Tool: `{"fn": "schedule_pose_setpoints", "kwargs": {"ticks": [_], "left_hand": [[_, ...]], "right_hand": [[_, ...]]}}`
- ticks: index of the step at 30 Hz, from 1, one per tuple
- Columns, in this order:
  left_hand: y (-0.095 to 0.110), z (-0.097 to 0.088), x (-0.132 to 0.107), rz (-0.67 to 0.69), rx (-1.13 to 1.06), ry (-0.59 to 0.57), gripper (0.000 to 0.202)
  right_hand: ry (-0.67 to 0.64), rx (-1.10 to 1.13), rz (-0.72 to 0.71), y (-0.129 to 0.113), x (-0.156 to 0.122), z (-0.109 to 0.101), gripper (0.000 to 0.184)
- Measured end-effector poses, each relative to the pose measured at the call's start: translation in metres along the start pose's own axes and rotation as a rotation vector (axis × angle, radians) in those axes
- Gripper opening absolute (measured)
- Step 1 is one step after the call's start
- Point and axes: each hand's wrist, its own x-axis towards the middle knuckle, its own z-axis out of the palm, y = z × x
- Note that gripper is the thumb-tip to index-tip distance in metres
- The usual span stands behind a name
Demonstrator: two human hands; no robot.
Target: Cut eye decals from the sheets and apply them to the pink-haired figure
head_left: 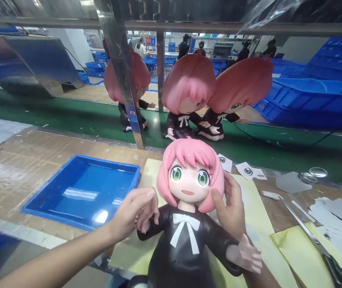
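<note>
A large figurine (190, 224) with pink hair, green eyes, a black dress and a white bow leans back in front of me, face up. My right hand (232, 206) grips the side of its pink head, thumb in front and fingers behind. Beside the figurine's sleeve on the left is my left hand (139, 210), its fingers curled inward; whether they pinch anything is hidden. Under the figurine lies yellow paper (255, 212). Paper pieces printed with an eye (247, 171) lie just beyond my right hand.
A blue tray (77, 192) stands at left on the bench. Scissors (318, 244), paper scraps (339, 216) and small round lids (318, 172) lie at right. Behind a metal post (125, 76), several similar figurines (189, 88) sit on a green belt (77, 120). Blue crates (315, 100) and people are farther back.
</note>
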Motion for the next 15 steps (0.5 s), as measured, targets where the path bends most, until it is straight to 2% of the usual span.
{"fn": "schedule_pose_setpoints", "kwargs": {"ticks": [3, 5, 8, 9, 10, 11, 14, 15], "left_hand": [[0.005, 0.022, -0.012, -0.015, 0.046, 0.036, 0.045], [0.010, 0.032, -0.021, -0.035, 0.103, 0.018, 0.045], [0.019, 0.033, -0.024, -0.067, 0.217, -0.182, 0.052], [0.023, 0.031, -0.020, -0.001, 0.268, -0.227, 0.054], [0.027, 0.027, -0.014, 0.134, 0.351, -0.229, 0.052], [0.030, 0.024, -0.005, 0.329, 0.481, -0.186, 0.048], [0.039, 0.020, 0.029, 1.044, 1.097, 0.001, 0.030], [0.040, 0.022, 0.040, 1.224, 1.306, 0.021, 0.026]], "right_hand": [[-0.007, 0.129, 0.019, 0.004, -0.010, -0.009, 0.065], [-0.033, 0.180, 0.056, 0.007, -0.015, -0.014, 0.067], [-0.066, 0.217, 0.101, 0.011, -0.019, -0.018, 0.070], [-0.073, 0.231, 0.109, 0.013, -0.019, -0.019, 0.070], [-0.078, 0.245, 0.113, 0.014, -0.019, -0.018, 0.069], [-0.080, 0.256, 0.113, 0.014, -0.020, -0.018, 0.068], [-0.080, 0.246, 0.099, 0.011, -0.020, -0.015, 0.066], [-0.084, 0.235, 0.091, 0.009, -0.020, -0.014, 0.066]]}}
